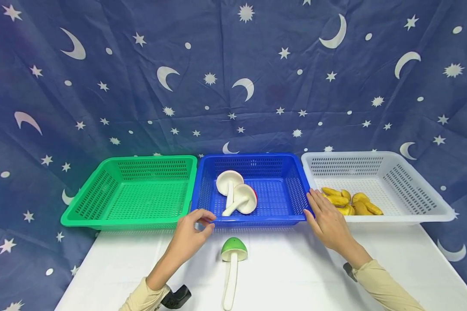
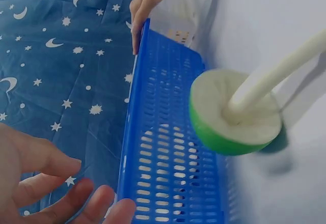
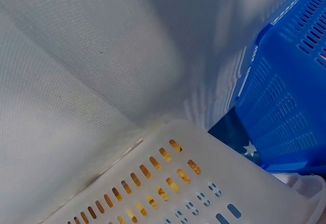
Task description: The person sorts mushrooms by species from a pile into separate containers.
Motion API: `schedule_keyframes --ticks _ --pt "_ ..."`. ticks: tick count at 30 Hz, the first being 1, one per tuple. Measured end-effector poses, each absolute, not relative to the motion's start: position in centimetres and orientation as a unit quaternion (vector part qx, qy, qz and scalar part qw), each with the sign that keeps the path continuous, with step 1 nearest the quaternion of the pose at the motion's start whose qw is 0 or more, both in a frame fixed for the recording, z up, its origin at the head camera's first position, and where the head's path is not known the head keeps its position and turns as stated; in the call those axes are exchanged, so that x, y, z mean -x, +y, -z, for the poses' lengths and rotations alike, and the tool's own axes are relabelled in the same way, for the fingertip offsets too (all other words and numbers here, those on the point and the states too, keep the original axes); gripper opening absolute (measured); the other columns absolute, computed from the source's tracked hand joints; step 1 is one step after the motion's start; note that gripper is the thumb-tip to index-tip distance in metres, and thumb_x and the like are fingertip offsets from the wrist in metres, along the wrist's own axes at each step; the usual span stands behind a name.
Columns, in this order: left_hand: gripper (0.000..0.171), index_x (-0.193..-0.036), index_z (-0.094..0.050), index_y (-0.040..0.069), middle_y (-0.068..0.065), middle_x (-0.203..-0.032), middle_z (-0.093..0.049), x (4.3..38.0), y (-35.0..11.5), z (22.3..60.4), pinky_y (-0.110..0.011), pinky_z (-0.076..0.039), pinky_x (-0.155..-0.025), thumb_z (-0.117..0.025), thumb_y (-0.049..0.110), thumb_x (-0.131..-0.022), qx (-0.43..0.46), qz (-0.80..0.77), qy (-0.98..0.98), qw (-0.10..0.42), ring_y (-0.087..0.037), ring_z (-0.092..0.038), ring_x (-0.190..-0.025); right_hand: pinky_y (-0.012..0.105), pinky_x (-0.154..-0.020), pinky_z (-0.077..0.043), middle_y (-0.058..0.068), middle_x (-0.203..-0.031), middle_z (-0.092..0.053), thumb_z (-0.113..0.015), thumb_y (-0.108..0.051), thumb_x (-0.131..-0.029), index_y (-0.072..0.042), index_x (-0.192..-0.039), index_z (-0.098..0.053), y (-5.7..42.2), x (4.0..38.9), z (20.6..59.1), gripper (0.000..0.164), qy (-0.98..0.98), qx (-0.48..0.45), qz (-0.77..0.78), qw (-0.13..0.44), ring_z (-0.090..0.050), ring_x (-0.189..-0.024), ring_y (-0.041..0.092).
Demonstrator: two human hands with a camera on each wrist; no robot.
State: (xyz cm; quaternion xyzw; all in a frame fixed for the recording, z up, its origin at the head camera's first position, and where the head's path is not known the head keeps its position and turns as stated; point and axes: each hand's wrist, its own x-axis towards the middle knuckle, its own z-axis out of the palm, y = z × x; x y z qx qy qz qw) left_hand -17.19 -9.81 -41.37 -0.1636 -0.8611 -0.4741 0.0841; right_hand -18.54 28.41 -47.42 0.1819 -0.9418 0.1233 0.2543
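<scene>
In the head view, a blue basket (image 1: 272,190) stands in the middle, holding two toy mushrooms with their pale undersides showing; the nearer mushroom (image 1: 244,199) shows a red cap edge. My left hand (image 1: 190,233) is at its front left corner, fingertips by the rim; the left wrist view shows the fingers loosely bent with nothing between them. My right hand (image 1: 328,222) lies with straight fingers over the corner where the blue and white baskets meet. On the table in front of the blue basket lies a green-capped toy mushroom (image 1: 234,250), its stem pointing toward me.
To the left stands a green basket (image 1: 151,194) with nothing in it. A white basket (image 1: 412,207) on the right holds several yellow, banana-like pieces (image 1: 362,205). All three stand in a row on a white cloth (image 1: 288,276), before a blue star-and-moon curtain (image 1: 202,99).
</scene>
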Motion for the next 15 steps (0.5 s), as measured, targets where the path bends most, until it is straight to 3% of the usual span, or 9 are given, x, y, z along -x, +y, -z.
schedule_keyframes --ticks 7,15 --pt "0.026 -0.086 -0.068 0.014 0.007 -0.082 -0.065 15.2 -9.5 43.3 -0.023 -0.051 -0.054 -0.065 -0.009 -0.074 0.151 0.488 -0.858 0.062 -0.013 -0.062 -0.074 0.037 -0.116 -0.016 0.025 -0.141 -0.041 -0.048 -0.027 -0.097 0.009 -0.135 -0.045 28.4 18.5 47.4 0.052 -0.939 -0.183 -0.124 0.262 -0.036 -0.132 0.040" --pt "0.020 -0.087 -0.068 0.012 0.002 -0.083 -0.067 13.3 -9.3 45.2 -0.031 -0.051 -0.071 -0.068 -0.004 -0.075 0.152 0.487 -0.859 0.040 -0.007 -0.062 -0.071 0.040 -0.115 -0.020 0.025 -0.142 -0.041 -0.048 -0.028 -0.097 0.008 -0.136 -0.045 28.4 18.5 47.6 0.053 -0.943 -0.178 -0.121 0.256 -0.035 -0.132 0.040"
